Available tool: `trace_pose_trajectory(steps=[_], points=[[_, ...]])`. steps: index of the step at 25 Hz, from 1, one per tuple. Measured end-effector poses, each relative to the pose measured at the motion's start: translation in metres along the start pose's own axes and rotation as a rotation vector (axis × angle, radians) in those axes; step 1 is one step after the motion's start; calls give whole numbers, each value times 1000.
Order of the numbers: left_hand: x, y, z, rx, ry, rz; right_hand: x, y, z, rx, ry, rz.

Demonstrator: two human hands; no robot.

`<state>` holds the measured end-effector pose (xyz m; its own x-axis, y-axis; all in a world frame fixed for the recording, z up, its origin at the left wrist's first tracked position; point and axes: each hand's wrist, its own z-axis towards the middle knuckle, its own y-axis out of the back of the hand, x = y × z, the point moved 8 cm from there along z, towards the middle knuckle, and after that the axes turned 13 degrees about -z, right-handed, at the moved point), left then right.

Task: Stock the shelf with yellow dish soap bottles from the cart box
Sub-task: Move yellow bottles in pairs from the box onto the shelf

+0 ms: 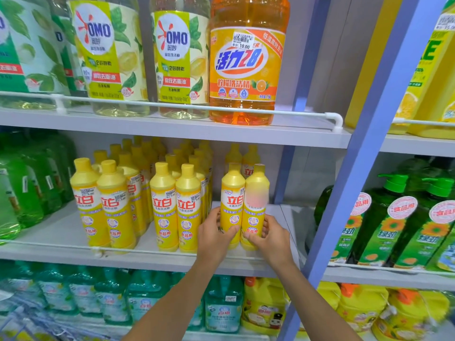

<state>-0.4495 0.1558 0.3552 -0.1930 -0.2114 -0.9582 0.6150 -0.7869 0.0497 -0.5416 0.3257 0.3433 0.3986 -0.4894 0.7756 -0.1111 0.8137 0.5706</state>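
Two yellow dish soap bottles stand upright side by side at the front right of the middle shelf [61, 239]. My left hand [214, 236] grips the left bottle [232, 200] low on its body. My right hand [270, 238] grips the right bottle [256, 193] the same way. To their left stand several rows of the same yellow bottles [162, 205], and two more yellow bottles [242, 156] stand behind the held pair. The cart box is out of view.
A white rail [172, 107] runs along the front of the upper shelf, which carries large OMO bottles [177, 57] and an orange jug [246, 60]. Green bottles [24, 188] fill the left. A blue upright post [357, 168] borders the bay on the right.
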Motion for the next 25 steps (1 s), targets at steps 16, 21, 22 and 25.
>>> trace_pose_trajectory(steps=[16,21,22,25], points=[[37,-25,74,-186,71,-152,-14,-24,80,-132,-110,-125],[43,-28,86,-213,84,-139,-21,-32,89,-103,-107,-134],[44,-29,88,-216,89,-146,-21,-32,91,-102,-102,-139],[47,-30,91,-216,90,-139,-21,-30,95,-84,-105,-140]])
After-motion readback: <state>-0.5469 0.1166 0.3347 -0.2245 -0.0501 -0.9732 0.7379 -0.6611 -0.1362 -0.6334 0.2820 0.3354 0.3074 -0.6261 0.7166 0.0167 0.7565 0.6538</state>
